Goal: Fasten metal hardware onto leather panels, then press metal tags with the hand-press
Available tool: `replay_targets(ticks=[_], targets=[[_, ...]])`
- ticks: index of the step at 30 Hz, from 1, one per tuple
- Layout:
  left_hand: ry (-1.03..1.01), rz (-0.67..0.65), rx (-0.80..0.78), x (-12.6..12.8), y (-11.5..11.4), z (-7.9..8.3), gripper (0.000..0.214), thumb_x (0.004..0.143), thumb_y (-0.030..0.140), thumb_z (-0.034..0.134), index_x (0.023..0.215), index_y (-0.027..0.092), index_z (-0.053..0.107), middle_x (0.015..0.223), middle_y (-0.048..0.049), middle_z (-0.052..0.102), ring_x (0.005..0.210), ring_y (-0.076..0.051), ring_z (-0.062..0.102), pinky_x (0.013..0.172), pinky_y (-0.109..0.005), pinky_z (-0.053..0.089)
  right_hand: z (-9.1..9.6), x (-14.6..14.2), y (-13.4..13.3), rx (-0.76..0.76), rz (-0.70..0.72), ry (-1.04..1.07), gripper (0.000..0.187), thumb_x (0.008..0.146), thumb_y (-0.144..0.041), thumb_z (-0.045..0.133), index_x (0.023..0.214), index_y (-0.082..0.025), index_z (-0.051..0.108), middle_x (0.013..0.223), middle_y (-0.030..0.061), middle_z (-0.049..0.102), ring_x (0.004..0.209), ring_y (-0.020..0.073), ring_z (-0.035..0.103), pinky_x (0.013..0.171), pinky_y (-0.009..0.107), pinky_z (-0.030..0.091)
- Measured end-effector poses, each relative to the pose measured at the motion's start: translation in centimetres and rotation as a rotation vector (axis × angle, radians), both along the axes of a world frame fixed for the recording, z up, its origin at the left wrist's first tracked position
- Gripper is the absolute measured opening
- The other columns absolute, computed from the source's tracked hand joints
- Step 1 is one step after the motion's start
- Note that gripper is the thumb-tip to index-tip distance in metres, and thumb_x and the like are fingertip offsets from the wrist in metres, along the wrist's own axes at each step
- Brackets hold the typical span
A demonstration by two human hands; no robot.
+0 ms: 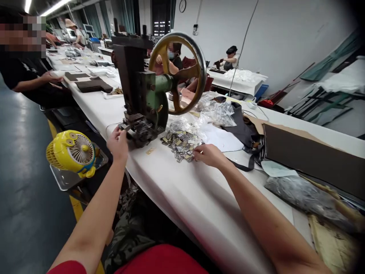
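My left hand (pixel 118 144) is closed at the green flywheel press (pixel 159 101), on what I cannot tell, while my right hand (pixel 209 155), fingers gathered, touches the large heap of metal tags (pixel 181 145) remaining just left of it.

A smooth white-painted wall (pixel 265 38) carries a round black-rimmed wall clock (pixel 182 5). Long fluorescent ceiling tubes (pixel 54 7) light the room, and teal-green curtains (pixel 92 23) hang along the far wall. A yellow stripe (pixel 76 207) runs along the glossy dark grey floor (pixel 25 163) beside a long white-covered worktable (pixel 85 102).
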State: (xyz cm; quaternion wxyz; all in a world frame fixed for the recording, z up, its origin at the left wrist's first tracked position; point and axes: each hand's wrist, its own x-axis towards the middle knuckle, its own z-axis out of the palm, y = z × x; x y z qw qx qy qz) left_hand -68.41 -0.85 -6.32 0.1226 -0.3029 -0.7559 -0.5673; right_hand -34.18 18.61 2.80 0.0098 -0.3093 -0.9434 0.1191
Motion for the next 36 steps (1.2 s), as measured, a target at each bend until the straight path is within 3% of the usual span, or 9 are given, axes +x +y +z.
replay_targets(ticks=[6,9,11,14,19,22,27,32,36], targets=[[-0.279,0.302,-0.175,2.9,-11.0,-7.5,0.023,0.090,0.036,0.056,0.090,0.015,0.065,0.109,-0.0117,0.074,0.106,-0.031,0.068,0.098,-0.051,0.053,-1.5,3.2,1.6,-0.177,0.018,0.062,0.021,0.085,-0.032,0.066,0.100,-0.021,0.076,0.100,0.0057,0.076,0.088,0.0220,0.067,0.073,0.029,0.046],[-0.362,0.309,-0.361,3.9,-13.6,-9.6,0.020,0.079,0.037,0.066,0.080,0.017,0.067,0.085,-0.0124,0.072,0.096,-0.038,0.068,0.093,-0.058,0.052,-2.1,3.4,2.2,-0.267,-0.010,0.137,0.021,0.090,-0.032,0.059,0.095,-0.020,0.075,0.093,0.0048,0.075,0.084,0.0206,0.067,0.073,0.029,0.048],[-0.261,0.260,-0.415,5.5,-13.2,-8.6,0.026,0.082,0.040,0.064,0.091,0.017,0.070,0.092,-0.0131,0.071,0.099,-0.037,0.067,0.095,-0.056,0.052,-2.2,3.5,2.2,-0.287,-0.010,0.152,0.024,0.091,-0.036,0.059,0.100,-0.021,0.075,0.097,0.0055,0.075,0.084,0.0206,0.067,0.074,0.029,0.049],[-0.049,0.078,-0.320,10.0,-10.3,-4.2,0.035,0.093,0.045,0.054,0.109,0.018,0.070,0.104,-0.0099,0.070,0.095,-0.027,0.067,0.089,-0.043,0.056,-1.5,3.8,1.8,-0.304,0.062,0.109,0.032,0.089,-0.044,0.064,0.109,-0.021,0.074,0.106,0.0081,0.073,0.088,0.0214,0.065,0.076,0.030,0.049],[0.021,-0.493,-0.212,19.5,-4.1,2.7,0.026,0.099,0.037,0.054,0.115,0.023,0.070,0.107,-0.0045,0.070,0.087,-0.017,0.066,0.072,-0.028,0.055,-0.7,4.2,0.6,-0.370,0.178,-0.088,0.041,0.073,-0.051,0.080,0.101,-0.021,0.074,0.096,0.0059,0.071,0.081,0.0198,0.061,0.068,0.028,0.045],[-0.004,-0.736,-0.296,22.4,-1.0,3.3,0.031,0.096,0.030,0.058,0.125,0.022,0.067,0.111,-0.0048,0.071,0.086,-0.017,0.066,0.074,-0.029,0.055,-1.1,4.0,-0.4,-0.394,0.215,-0.083,0.026,0.077,-0.044,0.076,0.086,-0.020,0.071,0.080,0.0026,0.068,0.071,0.0167,0.057,0.063,0.027,0.040],[-0.218,-0.826,-0.205,22.7,1.9,2.7,0.031,0.091,0.037,0.066,0.117,0.022,0.073,0.097,-0.0037,0.075,0.081,-0.017,0.066,0.076,-0.030,0.053,-2.0,2.7,-2.2,-0.661,0.230,0.300,0.035,0.082,-0.052,0.072,0.085,-0.018,0.064,0.072,0.0003,0.062,0.065,0.0141,0.053,0.060,0.027,0.040],[-0.617,-0.831,0.013,21.4,1.6,3.2,0.033,0.084,0.047,0.072,0.097,0.017,0.077,0.074,-0.0018,0.068,0.065,-0.013,0.059,0.058,-0.024,0.048,-2.1,1.2,-4.1,-0.967,0.132,0.650,0.041,0.077,-0.051,0.081,0.095,-0.017,0.066,0.085,0.0029,0.068,0.076,0.0155,0.062,0.076,0.032,0.053],[-0.682,-0.803,0.072,21.0,0.8,3.5,0.038,0.080,0.050,0.075,0.096,0.016,0.075,0.075,-0.0008,0.066,0.060,-0.010,0.054,0.055,-0.022,0.046,-2.3,0.7,-5.3,-1.093,0.098,0.704,0.044,0.079,-0.050,0.081,0.105,-0.017,0.067,0.093,0.0042,0.069,0.080,0.0152,0.065,0.077,0.033,0.058]])
